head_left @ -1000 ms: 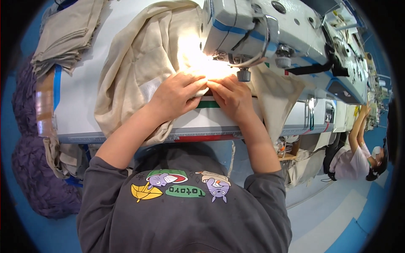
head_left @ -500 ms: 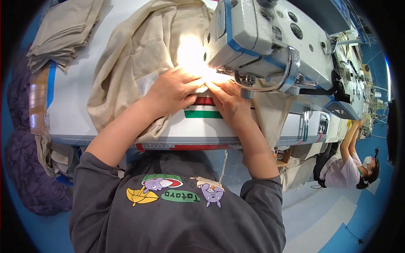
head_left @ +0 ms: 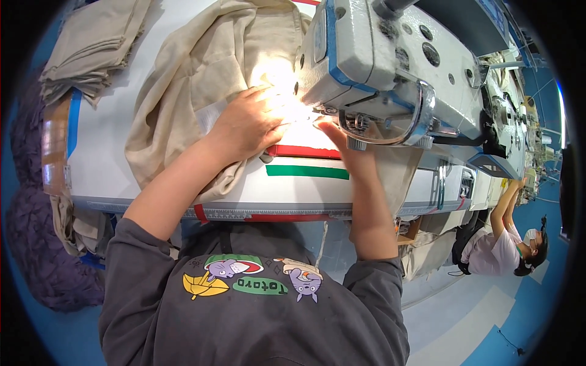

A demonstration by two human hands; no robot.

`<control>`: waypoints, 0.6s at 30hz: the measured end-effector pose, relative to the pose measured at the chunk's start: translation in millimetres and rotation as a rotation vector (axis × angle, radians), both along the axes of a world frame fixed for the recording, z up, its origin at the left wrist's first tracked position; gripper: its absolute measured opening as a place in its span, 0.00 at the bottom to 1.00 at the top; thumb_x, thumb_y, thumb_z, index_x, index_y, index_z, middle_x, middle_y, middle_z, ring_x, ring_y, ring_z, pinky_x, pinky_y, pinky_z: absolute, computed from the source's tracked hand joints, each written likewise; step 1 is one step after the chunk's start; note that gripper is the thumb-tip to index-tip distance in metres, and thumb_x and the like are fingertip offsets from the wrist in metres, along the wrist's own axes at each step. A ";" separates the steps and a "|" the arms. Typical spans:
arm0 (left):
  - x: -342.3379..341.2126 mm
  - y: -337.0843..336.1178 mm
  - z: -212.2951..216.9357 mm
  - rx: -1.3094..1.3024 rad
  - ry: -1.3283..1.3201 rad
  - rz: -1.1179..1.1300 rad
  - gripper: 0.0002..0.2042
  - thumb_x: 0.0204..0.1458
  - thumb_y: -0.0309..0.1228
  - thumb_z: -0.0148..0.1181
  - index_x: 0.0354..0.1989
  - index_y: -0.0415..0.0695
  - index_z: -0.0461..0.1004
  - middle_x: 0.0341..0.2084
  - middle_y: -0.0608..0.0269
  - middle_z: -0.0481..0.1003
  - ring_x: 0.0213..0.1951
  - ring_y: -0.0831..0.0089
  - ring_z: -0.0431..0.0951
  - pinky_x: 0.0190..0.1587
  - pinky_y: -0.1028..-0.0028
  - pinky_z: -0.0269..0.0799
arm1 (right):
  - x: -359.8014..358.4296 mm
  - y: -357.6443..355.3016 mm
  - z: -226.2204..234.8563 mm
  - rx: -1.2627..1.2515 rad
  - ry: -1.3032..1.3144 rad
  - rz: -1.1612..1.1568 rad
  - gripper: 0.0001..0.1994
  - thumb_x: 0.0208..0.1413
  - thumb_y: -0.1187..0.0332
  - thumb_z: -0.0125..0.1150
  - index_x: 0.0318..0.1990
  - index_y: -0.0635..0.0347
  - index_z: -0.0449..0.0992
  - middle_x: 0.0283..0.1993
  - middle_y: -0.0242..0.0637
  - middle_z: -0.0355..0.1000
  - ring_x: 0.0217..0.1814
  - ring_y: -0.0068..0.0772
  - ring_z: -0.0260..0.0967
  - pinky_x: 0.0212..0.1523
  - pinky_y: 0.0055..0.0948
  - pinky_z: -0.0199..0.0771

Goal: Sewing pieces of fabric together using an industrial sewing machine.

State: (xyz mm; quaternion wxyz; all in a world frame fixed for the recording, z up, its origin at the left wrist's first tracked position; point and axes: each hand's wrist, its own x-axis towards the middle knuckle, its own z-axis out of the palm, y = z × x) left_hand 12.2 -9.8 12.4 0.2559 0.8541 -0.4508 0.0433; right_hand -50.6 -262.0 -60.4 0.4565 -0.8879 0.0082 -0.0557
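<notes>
Lying left of the sewing machine (head_left: 360, 36), the beige cloth (head_left: 183, 116) is spreading under the left hand (head_left: 250, 122); the right hand (head_left: 339, 135) is sitting just beneath the machine; neither grip is showing clearly enough to tell.

1. Left hand (head_left: 247, 122): the fingertips dissolve into white glare (head_left: 290, 105) — whether they pinch or press the beige cloth (head_left: 183, 116) cannot be told.
2. Right hand (head_left: 343, 142): blurred, its fingers mostly hidden by the sewing machine (head_left: 360, 49) and its curved metal guard (head_left: 426, 100); the grip is unclear.
3. Sewing machine: cut off by the top edge; the stitching area is bleached out.
4. Stack of cloth pieces (head_left: 91, 43): upper end cropped by the top edge.
5. Purple pile (head_left: 49, 256): fades into the dark left rim.
6. Co-worker (head_left: 491, 253): hands too small to show what they touch.
</notes>
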 end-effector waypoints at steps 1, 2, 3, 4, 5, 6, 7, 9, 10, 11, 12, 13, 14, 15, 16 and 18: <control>0.7 -0.2 0.3 -0.001 -0.001 0.000 0.12 0.51 0.32 0.60 0.44 0.45 0.76 0.45 0.62 0.75 0.52 0.63 0.71 0.58 0.64 0.65 | 7.1 -9.1 -10.0 0.197 -0.001 -0.054 0.14 0.62 0.68 0.55 0.53 0.61 0.72 0.54 0.37 0.72 0.55 0.38 0.71 0.51 0.39 0.76; 1.1 -0.5 0.6 -0.026 -0.010 0.002 0.12 0.52 0.32 0.60 0.44 0.45 0.76 0.45 0.61 0.75 0.52 0.62 0.71 0.58 0.64 0.65 | 11.2 -18.0 -18.4 0.376 0.005 -0.114 0.15 0.64 0.66 0.53 0.55 0.61 0.70 0.56 0.38 0.71 0.56 0.39 0.71 0.52 0.40 0.77; 1.5 -0.8 0.6 -0.047 -0.018 -0.009 0.12 0.52 0.32 0.59 0.44 0.45 0.76 0.44 0.61 0.74 0.53 0.62 0.71 0.59 0.64 0.64 | 16.8 -26.6 -25.4 0.393 -0.004 -0.110 0.16 0.65 0.65 0.51 0.57 0.61 0.68 0.58 0.38 0.69 0.57 0.39 0.70 0.53 0.41 0.77; 1.6 -1.0 0.7 -0.051 -0.022 0.004 0.12 0.52 0.32 0.59 0.44 0.45 0.76 0.44 0.61 0.74 0.53 0.62 0.71 0.59 0.64 0.64 | 20.8 -34.0 -30.8 0.133 0.156 -0.111 0.18 0.66 0.62 0.49 0.60 0.59 0.65 0.60 0.39 0.67 0.59 0.40 0.68 0.56 0.43 0.75; 1.3 -1.1 0.6 -0.059 -0.009 0.005 0.11 0.52 0.32 0.59 0.44 0.45 0.76 0.44 0.61 0.74 0.53 0.62 0.71 0.59 0.64 0.64 | 24.7 -40.1 -34.7 0.031 0.282 -0.181 0.19 0.67 0.61 0.48 0.61 0.58 0.63 0.61 0.40 0.66 0.60 0.41 0.68 0.58 0.44 0.74; 0.9 -1.0 0.5 -0.067 0.011 0.000 0.11 0.52 0.32 0.59 0.44 0.45 0.76 0.44 0.61 0.74 0.53 0.62 0.71 0.59 0.64 0.64 | 27.7 -45.1 -37.1 -0.128 0.313 -0.106 0.20 0.67 0.60 0.47 0.62 0.57 0.61 0.62 0.41 0.65 0.62 0.42 0.67 0.60 0.45 0.73; 0.4 -0.9 0.3 -0.067 0.003 0.009 0.11 0.52 0.32 0.59 0.44 0.45 0.76 0.44 0.61 0.74 0.53 0.62 0.71 0.59 0.64 0.64 | 28.5 -47.8 -38.6 0.675 0.210 -0.175 0.21 0.67 0.59 0.48 0.62 0.56 0.62 0.62 0.40 0.65 0.62 0.42 0.66 0.62 0.45 0.71; -0.8 -0.4 -0.3 -0.081 0.003 0.007 0.11 0.52 0.31 0.59 0.44 0.45 0.76 0.45 0.61 0.74 0.54 0.62 0.71 0.59 0.64 0.64 | 27.3 -48.8 -39.2 1.472 0.074 -0.228 0.21 0.66 0.58 0.49 0.62 0.56 0.62 0.61 0.40 0.66 0.63 0.41 0.65 0.63 0.46 0.69; -1.2 -0.1 -0.8 -0.077 -0.003 0.010 0.11 0.52 0.31 0.59 0.44 0.45 0.76 0.45 0.61 0.74 0.54 0.62 0.71 0.59 0.64 0.64 | 26.4 -47.9 -38.4 1.438 0.078 -0.221 0.21 0.66 0.58 0.49 0.62 0.56 0.62 0.61 0.40 0.66 0.63 0.41 0.65 0.63 0.46 0.69; -1.8 0.3 -1.2 -0.077 -0.003 -0.004 0.12 0.51 0.31 0.59 0.44 0.45 0.76 0.46 0.61 0.74 0.54 0.62 0.71 0.60 0.64 0.64 | 24.2 -46.4 -37.8 1.292 0.073 -0.224 0.22 0.66 0.57 0.50 0.62 0.56 0.62 0.61 0.40 0.65 0.63 0.41 0.65 0.63 0.46 0.69; -2.1 0.6 -1.7 -0.074 -0.001 -0.019 0.12 0.50 0.30 0.60 0.44 0.45 0.76 0.47 0.61 0.74 0.54 0.62 0.70 0.60 0.63 0.63 | 23.2 -44.7 -36.8 1.322 0.071 -0.188 0.22 0.66 0.57 0.50 0.62 0.56 0.62 0.62 0.40 0.65 0.63 0.41 0.65 0.63 0.46 0.69; -2.5 0.9 -2.4 -0.077 -0.007 -0.018 0.12 0.50 0.30 0.60 0.44 0.45 0.76 0.47 0.61 0.74 0.54 0.62 0.70 0.60 0.63 0.63 | 21.4 -43.2 -35.8 1.273 0.069 -0.172 0.22 0.65 0.57 0.50 0.63 0.56 0.62 0.62 0.40 0.65 0.63 0.41 0.65 0.63 0.46 0.69; -3.0 1.1 -3.0 -0.086 -0.019 -0.028 0.13 0.50 0.29 0.60 0.44 0.45 0.76 0.48 0.61 0.74 0.54 0.62 0.70 0.60 0.63 0.63 | 21.2 -42.1 -34.8 1.218 0.068 -0.154 0.23 0.65 0.56 0.50 0.63 0.56 0.62 0.62 0.40 0.65 0.63 0.42 0.65 0.63 0.46 0.69; -3.3 1.3 -3.9 -0.093 -0.032 -0.037 0.13 0.49 0.28 0.60 0.44 0.45 0.76 0.49 0.61 0.74 0.54 0.62 0.70 0.60 0.63 0.63 | 20.6 -41.5 -33.7 1.172 0.063 -0.136 0.23 0.65 0.56 0.51 0.63 0.56 0.62 0.62 0.40 0.65 0.63 0.42 0.65 0.63 0.46 0.69; -3.9 1.7 -4.7 -0.091 -0.033 -0.035 0.13 0.49 0.28 0.60 0.44 0.45 0.76 0.49 0.61 0.74 0.54 0.62 0.70 0.60 0.63 0.63 | 21.1 -41.3 -32.9 1.125 0.058 -0.119 0.23 0.65 0.56 0.51 0.63 0.56 0.61 0.62 0.39 0.65 0.63 0.42 0.65 0.63 0.46 0.69; -4.4 2.2 -6.8 -0.089 -0.016 -0.049 0.14 0.48 0.28 0.60 0.45 0.45 0.76 0.50 0.60 0.74 0.54 0.62 0.70 0.60 0.63 0.64 | 22.4 -41.6 -31.8 1.014 0.056 -0.077 0.24 0.65 0.55 0.51 0.63 0.56 0.61 0.62 0.39 0.65 0.63 0.42 0.65 0.63 0.46 0.69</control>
